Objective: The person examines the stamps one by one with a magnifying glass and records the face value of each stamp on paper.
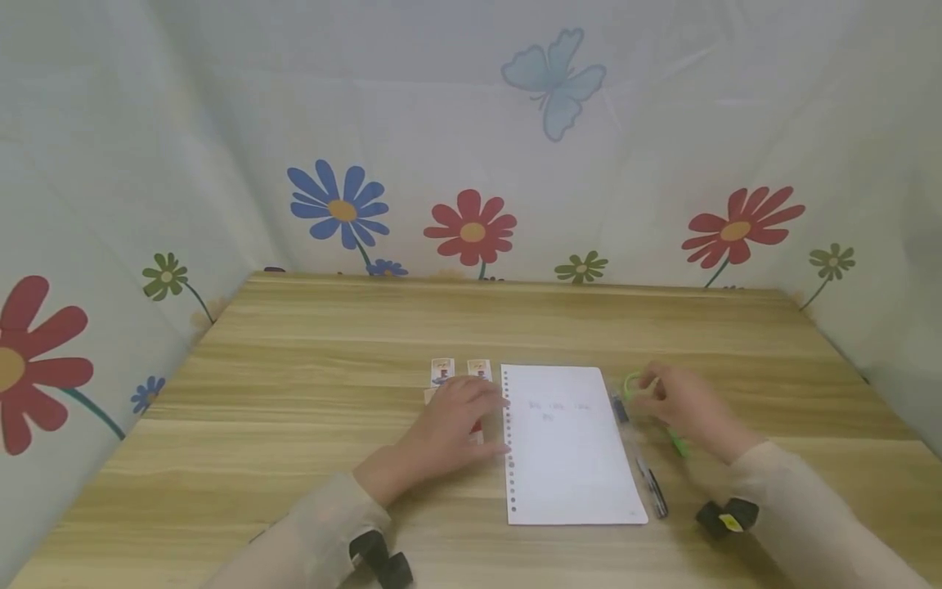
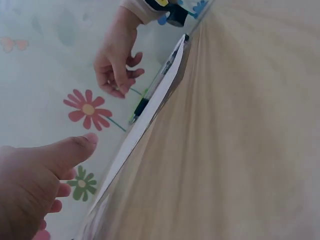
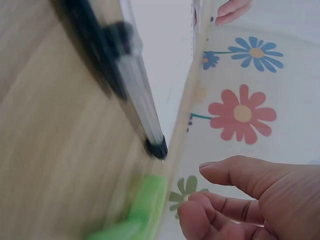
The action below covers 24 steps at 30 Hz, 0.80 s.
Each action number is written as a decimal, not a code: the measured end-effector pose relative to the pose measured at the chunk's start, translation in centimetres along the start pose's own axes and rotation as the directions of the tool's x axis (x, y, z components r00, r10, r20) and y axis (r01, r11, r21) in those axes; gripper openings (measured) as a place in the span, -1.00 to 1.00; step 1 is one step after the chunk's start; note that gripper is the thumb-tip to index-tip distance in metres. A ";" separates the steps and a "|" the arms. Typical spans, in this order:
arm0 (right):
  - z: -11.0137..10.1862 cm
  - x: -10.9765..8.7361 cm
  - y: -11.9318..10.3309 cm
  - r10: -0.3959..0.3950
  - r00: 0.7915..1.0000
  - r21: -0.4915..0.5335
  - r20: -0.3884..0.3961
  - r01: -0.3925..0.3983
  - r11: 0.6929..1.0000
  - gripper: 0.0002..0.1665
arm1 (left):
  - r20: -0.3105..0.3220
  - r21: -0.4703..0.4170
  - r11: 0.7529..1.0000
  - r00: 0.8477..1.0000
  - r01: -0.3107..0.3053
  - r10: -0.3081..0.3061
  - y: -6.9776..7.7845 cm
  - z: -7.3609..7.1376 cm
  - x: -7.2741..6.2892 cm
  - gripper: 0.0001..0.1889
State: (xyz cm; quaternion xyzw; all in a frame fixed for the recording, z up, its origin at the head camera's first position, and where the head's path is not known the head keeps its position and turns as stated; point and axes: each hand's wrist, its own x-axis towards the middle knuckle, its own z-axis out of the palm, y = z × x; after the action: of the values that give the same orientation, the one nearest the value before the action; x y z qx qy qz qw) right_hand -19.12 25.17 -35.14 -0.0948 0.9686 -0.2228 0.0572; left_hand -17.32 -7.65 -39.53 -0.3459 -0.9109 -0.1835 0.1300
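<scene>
A white sheet of loose-leaf paper (image 1: 570, 466) with punched holes down its left side and faint writing lies on the table. My left hand (image 1: 449, 429) is at its left edge, fingers relaxed, over small printed cards (image 1: 442, 370) that it partly covers; contact is hard to tell. To the right of the sheet, my right hand (image 1: 684, 409) hovers with loosely bent fingers and holds nothing. Beneath it shows a bright green object (image 3: 150, 202), partly hidden, its kind unclear. A clear-barrelled pen (image 3: 137, 87) with a black tip lies between that hand and the paper.
The wood-grain table (image 1: 309, 393) extends around these things. Behind and beside it hangs a white curtain (image 1: 412, 106) printed with flowers and a butterfly. Both wrists carry black camera mounts (image 1: 728, 517).
</scene>
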 end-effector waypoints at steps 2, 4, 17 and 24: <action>-0.5 -0.2 0.4 0.003 1.000 -0.039 -0.014 -0.004 0.999 -0.68 | -0.048 0.007 1.000 0.999 -0.003 0.004 -0.3 -0.1 0.3 -0.51; -0.8 -0.4 0.8 0.022 1.000 -0.059 -0.010 -0.022 0.998 -0.65 | -0.077 0.017 1.000 0.997 0.011 -0.009 -0.7 -0.3 0.7 -0.55; -1.1 -2.4 2.7 0.066 0.994 -0.036 0.092 -0.063 0.997 -0.70 | -0.029 0.002 0.975 0.975 0.221 -0.221 -3.4 -0.8 2.3 -0.54; -0.1 -2.6 3.2 0.009 0.997 -0.070 0.071 -0.004 0.998 -0.71 | -0.001 0.049 0.969 0.970 0.242 -0.242 -5.0 -0.5 3.4 -0.55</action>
State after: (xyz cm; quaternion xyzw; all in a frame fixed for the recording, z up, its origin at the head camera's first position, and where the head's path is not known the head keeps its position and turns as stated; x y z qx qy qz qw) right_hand -17.11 28.54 -36.32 -0.1016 0.9734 -0.1852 0.0891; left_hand -23.12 -9.32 -39.05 -0.2295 -0.9508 -0.1749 0.1126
